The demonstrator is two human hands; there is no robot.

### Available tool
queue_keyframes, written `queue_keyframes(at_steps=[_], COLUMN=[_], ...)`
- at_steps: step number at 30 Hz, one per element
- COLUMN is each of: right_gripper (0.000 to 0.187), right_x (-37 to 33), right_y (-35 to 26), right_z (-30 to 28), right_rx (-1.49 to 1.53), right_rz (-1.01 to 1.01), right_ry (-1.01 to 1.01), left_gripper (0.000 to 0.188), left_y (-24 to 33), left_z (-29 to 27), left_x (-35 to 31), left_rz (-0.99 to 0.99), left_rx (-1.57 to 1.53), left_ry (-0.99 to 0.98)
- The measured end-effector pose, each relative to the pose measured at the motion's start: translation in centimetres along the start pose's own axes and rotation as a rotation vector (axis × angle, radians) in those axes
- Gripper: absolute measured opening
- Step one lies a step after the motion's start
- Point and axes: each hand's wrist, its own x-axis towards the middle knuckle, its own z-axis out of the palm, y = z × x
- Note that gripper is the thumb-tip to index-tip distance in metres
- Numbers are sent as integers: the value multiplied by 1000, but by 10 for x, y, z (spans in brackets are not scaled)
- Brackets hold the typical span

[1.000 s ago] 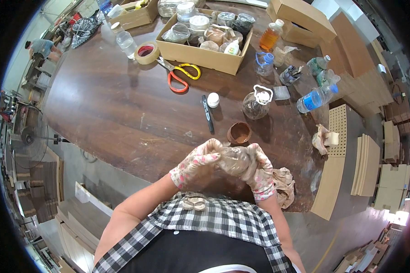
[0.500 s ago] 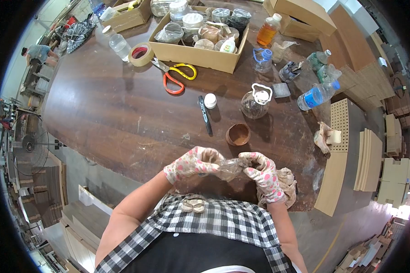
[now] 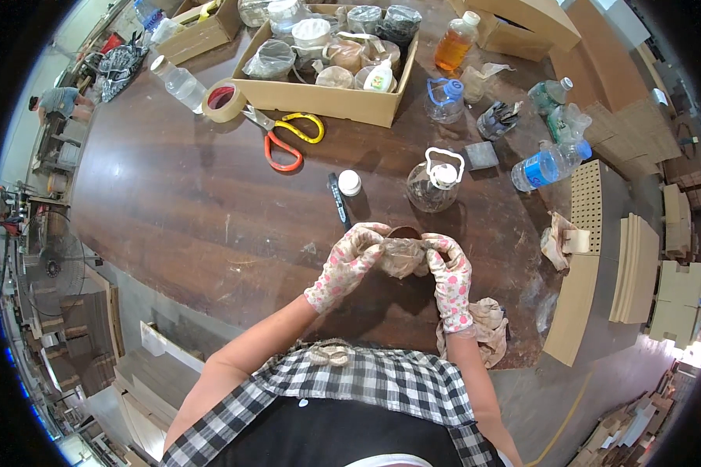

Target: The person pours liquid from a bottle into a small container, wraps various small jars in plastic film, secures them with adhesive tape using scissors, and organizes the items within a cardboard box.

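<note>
Both hands wear white gloves with pink spots. Between them stretches a crumpled clear plastic film or bag [image 3: 403,261]; I cannot tell which. My left hand [image 3: 349,266] pinches its left edge, and my right hand [image 3: 450,279] pinches the right edge. Just behind the plastic shows the rim of a small brown cup [image 3: 404,232], mostly hidden by it; whether they touch is unclear. A black marker [image 3: 338,199] and a small white-capped container [image 3: 350,183] are beyond my left hand. Farther off stands a clear jug with a white handle [image 3: 434,187]. A crumpled beige cloth [image 3: 487,331] lies beside my right wrist.
Scissors [image 3: 286,142] and a tape roll [image 3: 223,101] lie near a carton [image 3: 319,105] full of wrapped jars and cups. Several bottles, including an amber one [image 3: 456,43] and a blue-labelled one [image 3: 539,170], stand at the right. A stained cloth [image 3: 553,243] lies at the right edge.
Both hands have moved forward, bringing the plastic up to the brown cup, which it now partly hides. The plastic is more spread out. The whole view has shifted slightly.
</note>
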Motion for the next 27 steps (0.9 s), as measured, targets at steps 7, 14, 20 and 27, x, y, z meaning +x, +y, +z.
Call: queue_keyframes(at_steps=[7, 14, 20, 27], right_gripper=[13, 10, 9, 13], right_x=[8, 12, 15, 15], right_y=[-7, -9, -7, 5], right_z=[5, 7, 4, 4], right_rx=[126, 34, -72, -70], right_rz=[205, 197, 74, 19], right_ry=[48, 54, 16, 49], left_gripper=[10, 8, 9, 11], left_y=[0, 7, 19, 19], left_z=[3, 1, 2, 5], left_x=[10, 17, 26, 29], left_rz=[-215, -356, -355, -348], left_rx=[-324, -219, -136, -250], left_ry=[50, 60, -12, -7])
